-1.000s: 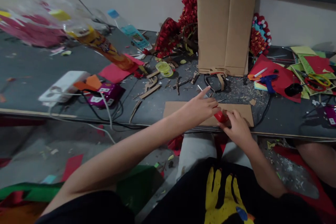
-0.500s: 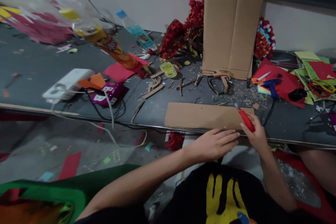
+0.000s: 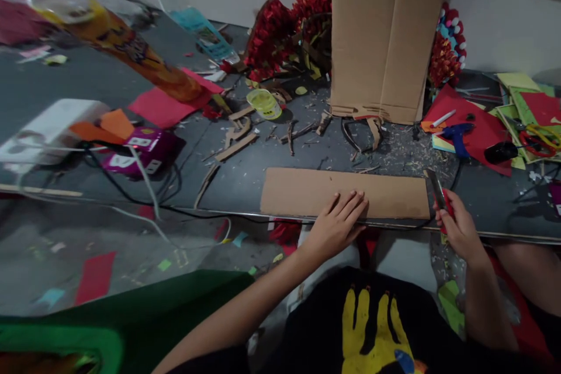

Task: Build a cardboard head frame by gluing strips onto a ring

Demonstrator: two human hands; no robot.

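A strip of brown cardboard lies flat along the front edge of the bench, its long side nearly parallel to that edge. The left hand rests palm down at the strip's near edge, fingers extended, only slightly parted and reaching onto the cardboard. The right hand is closed around the red handle of a utility knife, whose metal blade points up and away from the person, just beside the strip's right end; whether blade and cardboard touch cannot be told. Behind the strip stands a tall cardboard panel, with a red tinsel decoration to its left and small debris on the bench around its foot. A small tub with yellowish contents sits left of the panel, among cardboard offcuts. Farther left are a white power strip, a purple socket block, a tilted bottle with an orange label and a blue-capped bottle. To the right, a white pen and a blue glue gun lie at a red paper sheet, near scissors with yellow and red handles.
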